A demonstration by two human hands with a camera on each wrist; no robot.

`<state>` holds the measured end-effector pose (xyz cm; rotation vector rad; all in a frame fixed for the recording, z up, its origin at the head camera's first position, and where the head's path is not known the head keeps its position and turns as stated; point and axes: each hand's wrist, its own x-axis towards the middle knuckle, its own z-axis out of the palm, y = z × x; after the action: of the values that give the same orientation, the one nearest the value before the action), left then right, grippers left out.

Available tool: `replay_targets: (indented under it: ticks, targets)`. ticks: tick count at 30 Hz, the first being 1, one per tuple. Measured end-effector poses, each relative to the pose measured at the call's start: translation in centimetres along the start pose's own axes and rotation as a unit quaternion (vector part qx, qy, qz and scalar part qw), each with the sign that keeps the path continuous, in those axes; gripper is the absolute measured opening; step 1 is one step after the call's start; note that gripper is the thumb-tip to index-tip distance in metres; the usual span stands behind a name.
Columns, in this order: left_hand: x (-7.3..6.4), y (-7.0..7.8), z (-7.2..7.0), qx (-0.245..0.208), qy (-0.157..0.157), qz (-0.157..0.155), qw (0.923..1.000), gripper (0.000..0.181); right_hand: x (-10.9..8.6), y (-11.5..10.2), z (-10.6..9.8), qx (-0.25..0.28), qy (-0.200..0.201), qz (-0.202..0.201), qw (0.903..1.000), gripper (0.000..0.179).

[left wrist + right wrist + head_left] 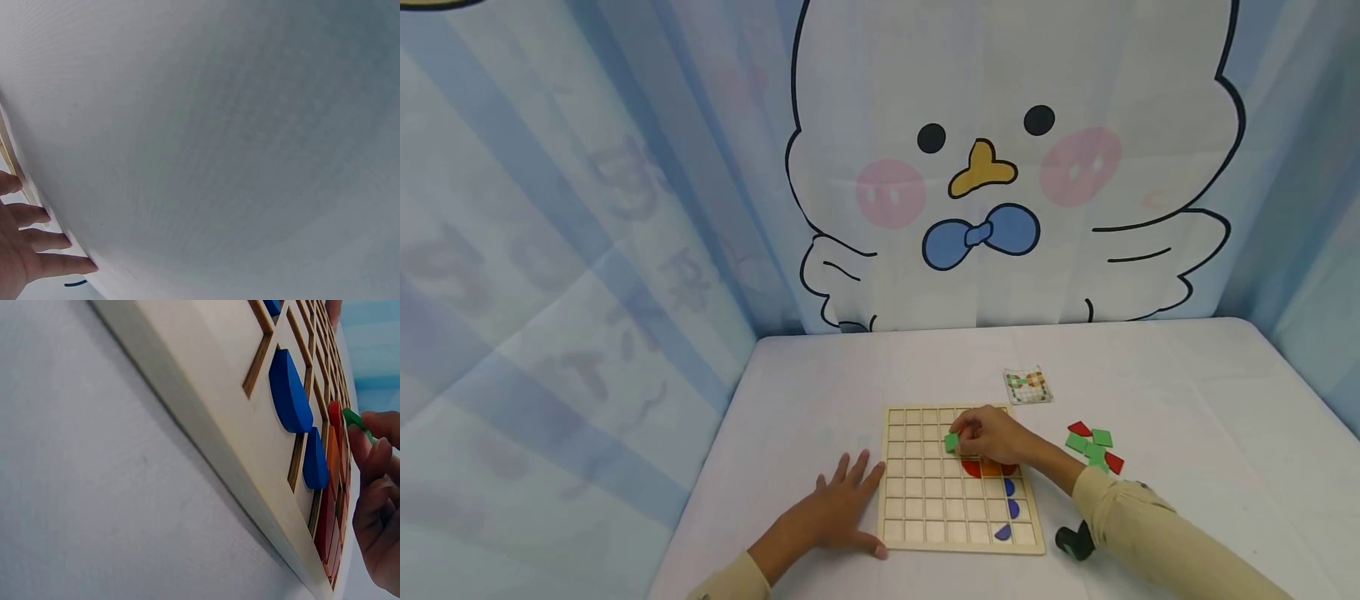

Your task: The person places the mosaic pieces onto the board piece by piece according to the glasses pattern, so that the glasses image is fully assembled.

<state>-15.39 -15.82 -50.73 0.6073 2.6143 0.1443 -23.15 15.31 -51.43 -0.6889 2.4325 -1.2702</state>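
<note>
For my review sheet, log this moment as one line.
left hand: spread at left edge of grid board | right hand: pinches green tile over board | on board: blue pieces, red pieces

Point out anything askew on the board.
The nearest blue piece, by the board's near right corner, looks askew: it is turned at a different angle from the other two blue pieces.

Behind the white table point(820, 375) I see a backdrop curtain point(760, 67) printed with a big white cartoon bird point(985, 67): 2 black eyes point(932, 138), 2 pink cheeks point(891, 193), 1 yellow beak point(982, 170), 1 blue bow tie point(978, 234). Blue drapes point(550, 275) hang on both sides.
</note>
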Motion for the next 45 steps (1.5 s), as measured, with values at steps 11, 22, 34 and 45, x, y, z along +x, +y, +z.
replay_targets:
  ticks: [11,22,34,45]
  targets:
    - [-0.24,0.09,-0.22,0.004,0.004,0.004,1.0000,0.121,0.35,-0.29,0.27,-0.033,0.002,-0.012,0.9994,0.028]
    - [-0.09,0.02,-0.24,0.006,0.001,0.000,1.0000,0.121,0.53,-0.35,0.41,-0.065,-0.003,-0.007,0.9978,0.020]
    - [-0.19,0.17,-0.25,0.007,0.004,0.000,1.0000,0.120,0.70,-0.83,0.46,-0.137,-0.002,-0.005,0.9906,0.017]
    - [-0.14,0.07,-0.15,0.013,0.008,0.000,0.9999,0.121,0.82,-0.95,0.47,-0.148,0.002,-0.002,0.9890,0.016]
